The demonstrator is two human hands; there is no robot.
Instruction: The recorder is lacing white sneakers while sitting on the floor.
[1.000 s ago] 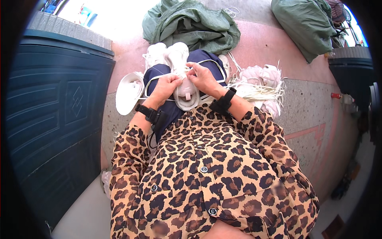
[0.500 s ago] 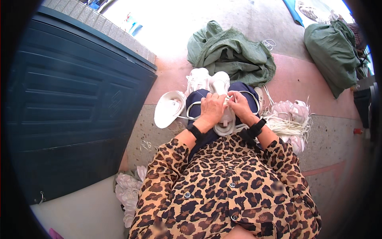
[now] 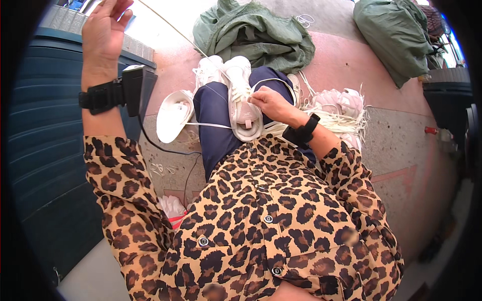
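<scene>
A pale pink-and-white sneaker point(image 3: 242, 111) rests between my navy-trousered knees, its heel toward me. My right hand point(image 3: 271, 104) is closed in a pinch at the lacing on its right side, on a shoelace. Up at the top left, my left hand point(image 3: 104, 32) is raised with its fingers curled, partly cut off by the picture's edge. A taut white shoelace point(image 3: 173, 29) runs from the sneaker toward that hand; where the fingers meet it is out of sight. A white curved piece point(image 3: 173, 119) lies left of my knee, beside another white shoe point(image 3: 209, 70).
Bundled pink-and-white shoes point(image 3: 346, 103) and many loose white laces point(image 3: 334, 120) lie to the right. A crumpled green sack point(image 3: 256, 37) is ahead; a full green sack point(image 3: 391, 40) stands at far right. A dark blue panelled door point(image 3: 55, 130) borders the left. A black cable point(image 3: 160, 145) hangs from my left wrist device.
My left hand has left the sneaker and swung far up and left, drawing the lace out straight. My right hand stays by the lacing. The whole view has shifted.
</scene>
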